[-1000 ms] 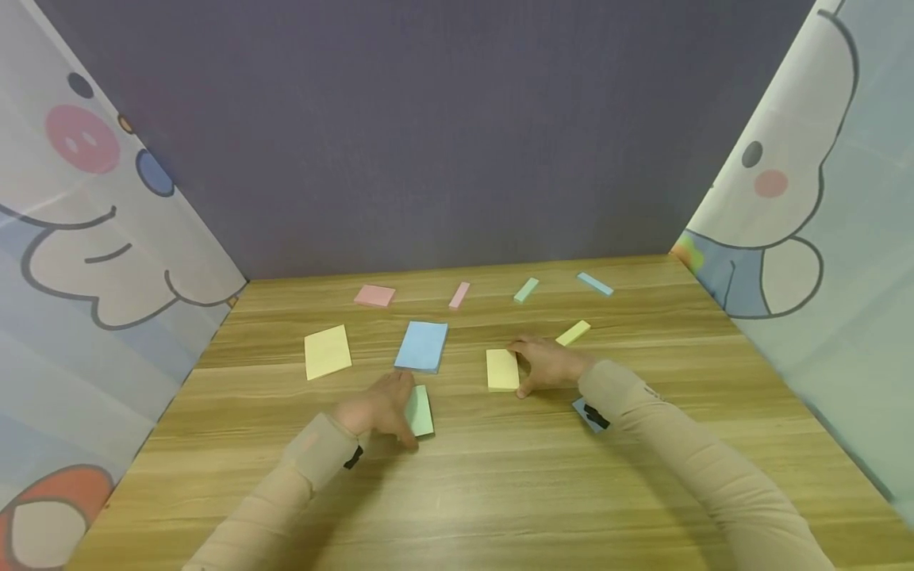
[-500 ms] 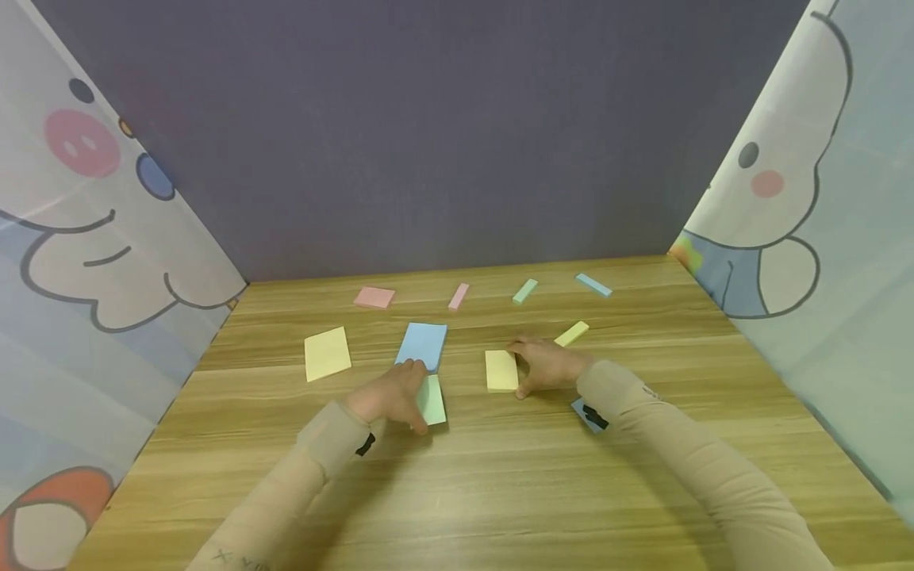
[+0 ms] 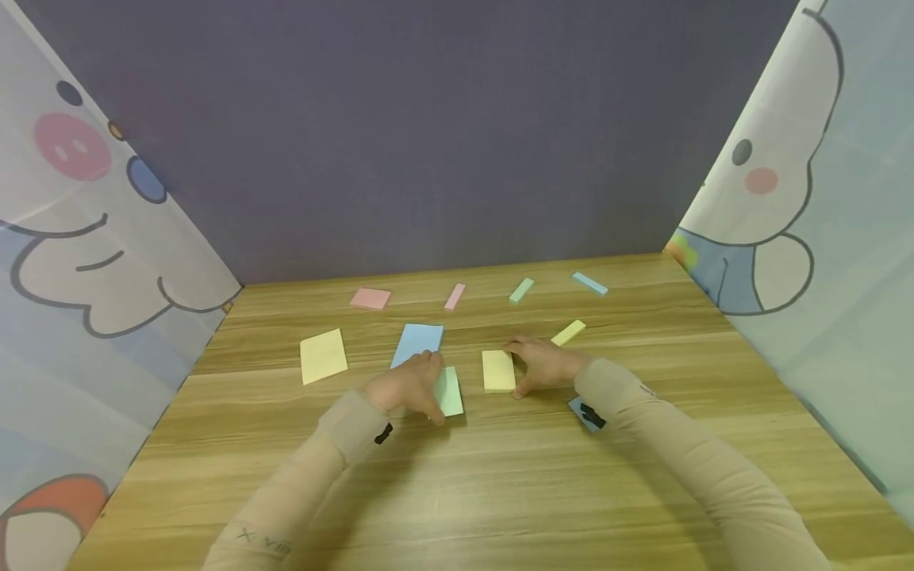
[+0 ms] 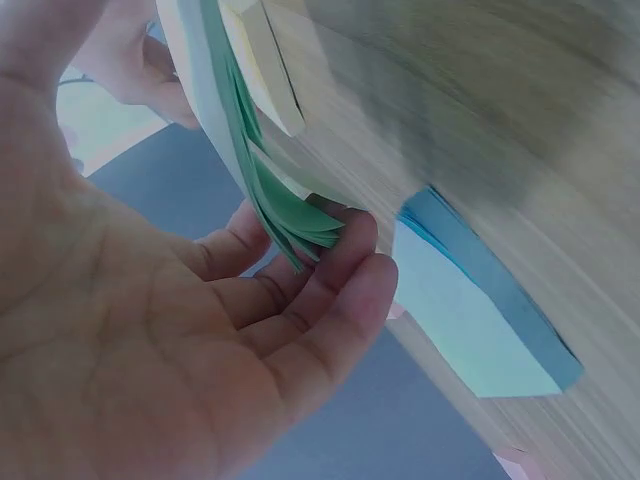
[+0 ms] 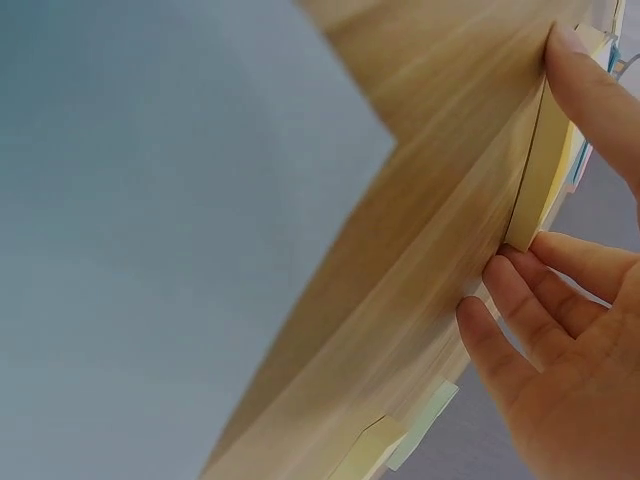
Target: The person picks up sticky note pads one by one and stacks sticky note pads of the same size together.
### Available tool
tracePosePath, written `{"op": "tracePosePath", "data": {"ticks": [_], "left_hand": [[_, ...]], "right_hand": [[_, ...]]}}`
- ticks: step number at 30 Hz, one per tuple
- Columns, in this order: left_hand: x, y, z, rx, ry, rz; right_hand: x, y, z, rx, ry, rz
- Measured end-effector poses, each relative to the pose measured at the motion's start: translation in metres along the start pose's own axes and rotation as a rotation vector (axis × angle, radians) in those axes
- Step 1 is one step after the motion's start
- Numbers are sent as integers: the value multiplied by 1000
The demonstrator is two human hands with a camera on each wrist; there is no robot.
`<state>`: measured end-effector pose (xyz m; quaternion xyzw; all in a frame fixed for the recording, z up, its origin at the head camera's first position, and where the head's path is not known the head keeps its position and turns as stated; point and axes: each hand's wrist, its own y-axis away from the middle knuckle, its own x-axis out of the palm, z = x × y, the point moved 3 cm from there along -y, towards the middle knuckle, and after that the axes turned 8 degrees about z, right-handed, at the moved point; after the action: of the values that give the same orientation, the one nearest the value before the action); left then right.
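Note:
My left hand (image 3: 410, 386) grips a green sticky note pad (image 3: 450, 391) between thumb and fingers. The left wrist view shows its sheets fanned at one end, held above the table. Just behind that hand lies a blue sticky note pad (image 3: 416, 343), its near part covered by the fingers. On the table, my right hand (image 3: 546, 363) pinches a yellow sticky note pad (image 3: 497, 371) by its right side, thumb at the near end and fingertips at the far end. Beneath the right wrist sits a blue-grey pad (image 3: 581, 415), partly hidden by the sleeve.
A larger yellow pad (image 3: 324, 357) lies at the left. Along the back are a pink pad (image 3: 370, 299) and narrow pink (image 3: 455, 297), green (image 3: 521, 290) and blue (image 3: 589, 283) strips. A narrow yellow strip (image 3: 568, 333) sits behind the right hand. A dark panel (image 3: 450, 143) closes off the back.
My left hand has carried the green sticky note pad right and away from me, toward the yellow pad, and now overlaps the blue pad's near edge. My right hand stays at the yellow pad.

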<state>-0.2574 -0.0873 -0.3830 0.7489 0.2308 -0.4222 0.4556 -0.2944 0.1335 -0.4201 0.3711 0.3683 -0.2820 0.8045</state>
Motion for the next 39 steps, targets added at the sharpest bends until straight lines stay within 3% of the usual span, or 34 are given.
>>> {"op": "tracePosePath", "data": {"ticks": [4,10,24,29,39], "left_hand": [[-3,-2,-5,-3,11,21],[-6,-7,-11,20,33,6],[-10,-26,-24,27,24,14],[-13,-32,-28,32,10,7],[-16,-43,-33,23,76,18]], "right_hand": [[-1,1,0,-5,20,-6],[-3,2,1,-14,50,-16],[-1,0,-7,11,-51,-23],[-2,0,-8,-9,-34,-37],[-1,0,-2,-26,-29,-12]]}}
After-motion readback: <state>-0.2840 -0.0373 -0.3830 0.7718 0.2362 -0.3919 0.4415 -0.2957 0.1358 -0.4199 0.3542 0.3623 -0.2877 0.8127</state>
